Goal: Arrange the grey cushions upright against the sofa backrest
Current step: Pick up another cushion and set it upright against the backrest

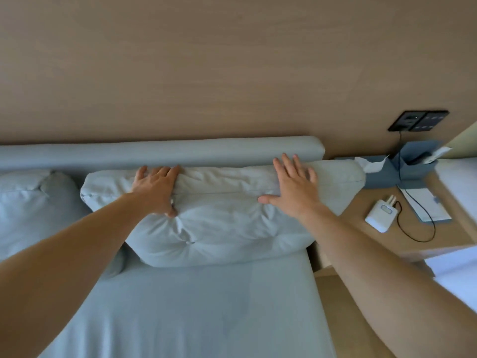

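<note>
A large grey cushion (222,223) stands upright on the sofa seat (196,306), leaning against the grey backrest (160,153). My left hand (154,189) grips the cushion's top edge left of centre, fingers over the back and thumb pressed into the front. On the top edge towards the right, my right hand (294,187) lies flat with its fingers spread, holding nothing. A second grey cushion (31,208) leans against the backrest at the far left, partly behind my left forearm.
A wooden side table (366,236) stands right of the sofa with a white charger (380,214), its black cable, a white pad (426,205) and a grey tissue box (379,174). A black wall socket panel (418,120) sits above. White bedding (459,275) lies at far right.
</note>
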Demonstrator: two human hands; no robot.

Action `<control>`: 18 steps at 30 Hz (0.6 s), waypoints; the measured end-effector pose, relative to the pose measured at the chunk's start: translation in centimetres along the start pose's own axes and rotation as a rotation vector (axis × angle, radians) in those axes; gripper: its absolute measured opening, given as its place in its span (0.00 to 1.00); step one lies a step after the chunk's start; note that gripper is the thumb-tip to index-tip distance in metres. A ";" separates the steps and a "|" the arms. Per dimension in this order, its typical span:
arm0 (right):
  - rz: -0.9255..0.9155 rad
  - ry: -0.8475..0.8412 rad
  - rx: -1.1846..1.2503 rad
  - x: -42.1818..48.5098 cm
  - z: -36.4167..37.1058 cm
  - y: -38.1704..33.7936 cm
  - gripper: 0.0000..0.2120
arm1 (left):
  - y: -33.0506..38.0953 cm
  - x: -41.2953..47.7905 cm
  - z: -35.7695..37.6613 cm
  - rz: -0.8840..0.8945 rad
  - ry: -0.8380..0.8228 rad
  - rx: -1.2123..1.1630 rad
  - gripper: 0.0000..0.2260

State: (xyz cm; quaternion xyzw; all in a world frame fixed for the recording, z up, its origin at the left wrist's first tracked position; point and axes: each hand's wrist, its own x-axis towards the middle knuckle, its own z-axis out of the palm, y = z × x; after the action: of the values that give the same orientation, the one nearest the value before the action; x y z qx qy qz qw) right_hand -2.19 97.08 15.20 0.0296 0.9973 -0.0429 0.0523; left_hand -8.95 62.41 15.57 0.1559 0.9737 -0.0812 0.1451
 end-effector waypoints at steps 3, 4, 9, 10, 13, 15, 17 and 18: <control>0.219 0.324 0.187 -3.2 -0.2 3.1 0.53 | 2.8 -0.5 -1.0 0.033 -0.014 -0.047 0.70; 0.318 0.437 0.297 -4.0 -0.1 5.0 0.53 | 4.3 -0.6 -1.3 0.082 0.013 -0.068 0.71; 0.816 0.289 1.273 -5.0 1.8 14.7 0.64 | 12.4 0.8 -0.3 0.166 0.105 -0.007 0.70; 0.815 0.130 1.450 -4.9 2.3 15.2 0.59 | 13.1 1.4 -0.1 0.137 0.112 0.007 0.69; 0.672 -0.080 1.598 -3.9 3.7 15.2 0.50 | 13.2 2.9 0.2 0.107 0.138 -0.002 0.66; 0.627 -0.070 1.567 -3.0 4.2 14.6 0.53 | 12.9 3.1 0.1 0.096 0.159 -0.012 0.62; 0.653 -0.039 1.555 -2.4 4.0 13.9 0.55 | 12.8 2.9 0.2 0.090 0.198 0.000 0.57; 0.666 -0.030 1.558 -2.3 4.1 13.7 0.55 | 12.7 2.8 0.4 0.095 0.224 0.008 0.54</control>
State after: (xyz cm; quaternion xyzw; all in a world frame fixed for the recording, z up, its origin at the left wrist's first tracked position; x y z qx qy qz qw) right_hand 1.42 110.20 10.28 0.3488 0.6214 -0.7005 0.0403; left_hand -7.24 75.03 12.93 0.2103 0.9750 -0.0602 0.0387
